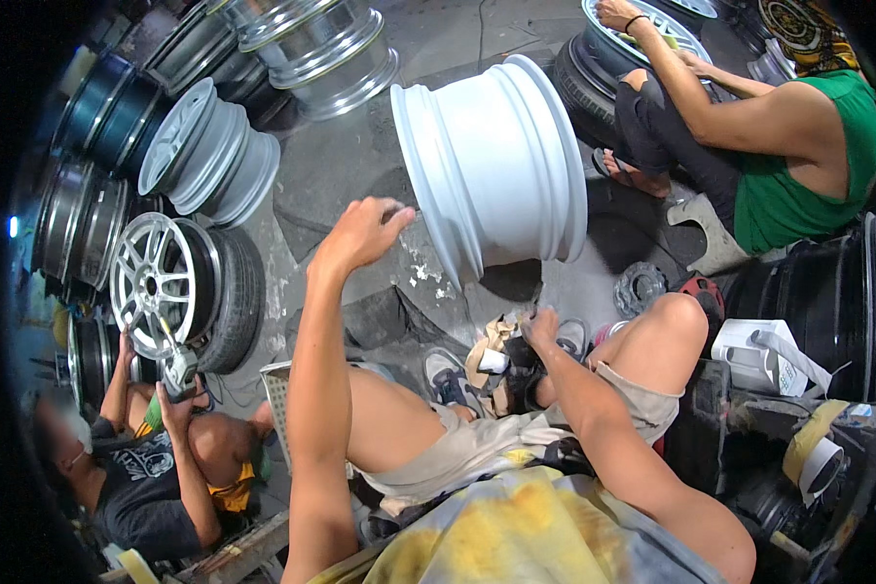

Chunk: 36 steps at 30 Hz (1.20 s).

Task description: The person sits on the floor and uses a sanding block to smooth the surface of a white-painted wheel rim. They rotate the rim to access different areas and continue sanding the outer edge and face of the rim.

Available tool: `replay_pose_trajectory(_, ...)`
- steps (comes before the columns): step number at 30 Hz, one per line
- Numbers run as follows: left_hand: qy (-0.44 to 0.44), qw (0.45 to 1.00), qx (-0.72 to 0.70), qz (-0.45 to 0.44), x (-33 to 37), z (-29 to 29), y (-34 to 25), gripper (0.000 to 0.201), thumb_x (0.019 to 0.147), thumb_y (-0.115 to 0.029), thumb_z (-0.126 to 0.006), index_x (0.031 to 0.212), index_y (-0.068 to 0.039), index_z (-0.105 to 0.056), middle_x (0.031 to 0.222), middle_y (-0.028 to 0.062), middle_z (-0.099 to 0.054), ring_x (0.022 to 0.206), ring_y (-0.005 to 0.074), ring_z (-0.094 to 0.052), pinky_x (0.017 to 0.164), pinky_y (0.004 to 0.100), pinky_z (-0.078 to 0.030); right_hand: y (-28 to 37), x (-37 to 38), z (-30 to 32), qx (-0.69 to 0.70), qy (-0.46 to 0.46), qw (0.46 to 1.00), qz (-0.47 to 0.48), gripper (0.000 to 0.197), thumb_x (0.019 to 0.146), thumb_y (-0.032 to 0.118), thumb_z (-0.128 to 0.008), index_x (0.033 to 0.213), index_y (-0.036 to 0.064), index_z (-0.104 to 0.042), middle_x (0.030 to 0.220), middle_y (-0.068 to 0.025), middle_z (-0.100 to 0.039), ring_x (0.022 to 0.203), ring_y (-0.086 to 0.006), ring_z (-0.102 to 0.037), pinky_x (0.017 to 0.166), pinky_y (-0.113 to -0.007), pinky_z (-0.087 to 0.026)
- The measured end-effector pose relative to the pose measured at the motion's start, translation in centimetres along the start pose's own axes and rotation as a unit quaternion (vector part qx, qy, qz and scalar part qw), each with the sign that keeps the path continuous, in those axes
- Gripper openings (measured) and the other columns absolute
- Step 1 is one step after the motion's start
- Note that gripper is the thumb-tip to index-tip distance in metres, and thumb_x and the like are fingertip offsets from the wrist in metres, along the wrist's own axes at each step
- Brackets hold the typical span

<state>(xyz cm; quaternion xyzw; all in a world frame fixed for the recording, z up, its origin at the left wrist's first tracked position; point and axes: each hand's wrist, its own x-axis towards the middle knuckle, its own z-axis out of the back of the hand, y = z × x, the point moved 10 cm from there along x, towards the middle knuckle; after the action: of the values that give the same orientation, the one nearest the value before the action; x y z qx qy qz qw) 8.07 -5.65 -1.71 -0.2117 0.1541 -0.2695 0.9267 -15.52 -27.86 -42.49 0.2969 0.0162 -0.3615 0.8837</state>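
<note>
A pale grey-white wheel rim point(496, 165) stands on its tread in front of me, its barrel toward me. My left hand point(365, 234) is raised beside its left edge. The fingers are bent, thumb apart from forefinger, fingertips close to the edge; contact is unclear. Between my knees my right hand point(543, 331) is closed, fingertips pinched together. What it holds, if anything, is too small to make out. Just left of it lie crumpled tan strips and a roll of tape point(492, 362), above my shoes point(448, 380).
Stacked rims point(307, 54) and tyres line the left and back. A person point(131, 467) at lower left holds a power tool point(178, 370) against a spoked wheel point(151, 277). Another in a green top point(808, 156) works on a rim at upper right. A white container point(759, 355) stands right.
</note>
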Motion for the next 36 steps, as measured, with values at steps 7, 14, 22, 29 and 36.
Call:
replay_pose_trajectory(7, -0.024, 0.983, -0.182, 0.002, 1.8, -1.3, 0.6, 0.043, 0.097, -0.035, -0.065, 0.107, 0.006, -0.073, 0.085, 0.0160, -0.073, 0.074, 0.0211, -0.069, 0.071, 0.0373, -0.054, -0.8, -0.8, 1.9, 0.107, -0.024, 0.993, -0.039, 0.024, 0.080, 0.020, -0.073, 0.100, 0.0059, -0.075, 0.088, -0.0177, -0.074, 0.082, -0.0324, -0.071, 0.076, -0.043, -0.054)
replay_pose_trajectory(14, 0.007, 0.914, -0.399, 0.069, 3.3, -3.9, 1.1, 0.036, 0.100, -0.029, -0.066, 0.100, 0.007, -0.068, 0.082, 0.0080, -0.067, 0.069, 0.0125, -0.063, 0.060, 0.0239, -0.049, -2.9, 0.0, 0.0, 0.290, 0.037, 0.953, -0.081, 0.019, 0.089, 0.011, -0.066, 0.105, 0.0072, -0.075, 0.087, -0.0078, -0.074, 0.081, -0.0169, -0.068, 0.075, -0.034, -0.053)
replay_pose_trajectory(22, -0.025, 0.868, -0.495, 0.013, 3.9, -3.7, 3.5, 0.044, 0.101, -0.036, -0.065, 0.117, 0.005, -0.067, 0.101, 0.0081, -0.070, 0.086, 0.0130, -0.066, 0.078, 0.0265, -0.056, -2.6, -0.6, 0.7, 0.199, 0.096, 0.974, -0.059, 0.027, 0.082, 0.017, -0.073, 0.107, 0.0068, -0.074, 0.098, -0.0114, -0.076, 0.085, -0.0225, -0.073, 0.076, -0.035, -0.057)
replay_pose_trajectory(29, -0.004, 0.922, -0.385, -0.024, 0.7, -2.7, 2.6, 0.053, 0.100, -0.043, -0.065, 0.128, 0.002, -0.066, 0.107, 0.0133, -0.071, 0.096, 0.0184, -0.069, 0.090, 0.0312, -0.057, -0.2, -7.1, -4.2, -0.225, 0.317, 0.918, 0.076, 0.023, 0.081, 0.024, -0.071, 0.096, 0.0072, -0.077, 0.095, -0.0157, -0.076, 0.089, -0.0302, -0.075, 0.079, -0.040, -0.060)
replay_pose_trajectory(36, 0.011, 0.970, -0.242, -0.015, 0.9, -2.7, 2.3, 0.051, 0.101, -0.042, -0.063, 0.125, 0.002, -0.068, 0.100, 0.0107, -0.071, 0.092, 0.0172, -0.069, 0.080, 0.0295, -0.055, 2.3, -13.2, -6.0, -0.400, 0.226, 0.848, 0.264, 0.030, 0.085, 0.020, -0.070, 0.113, 0.0105, -0.072, 0.113, -0.0132, -0.070, 0.104, -0.0297, -0.071, 0.080, -0.037, -0.058)
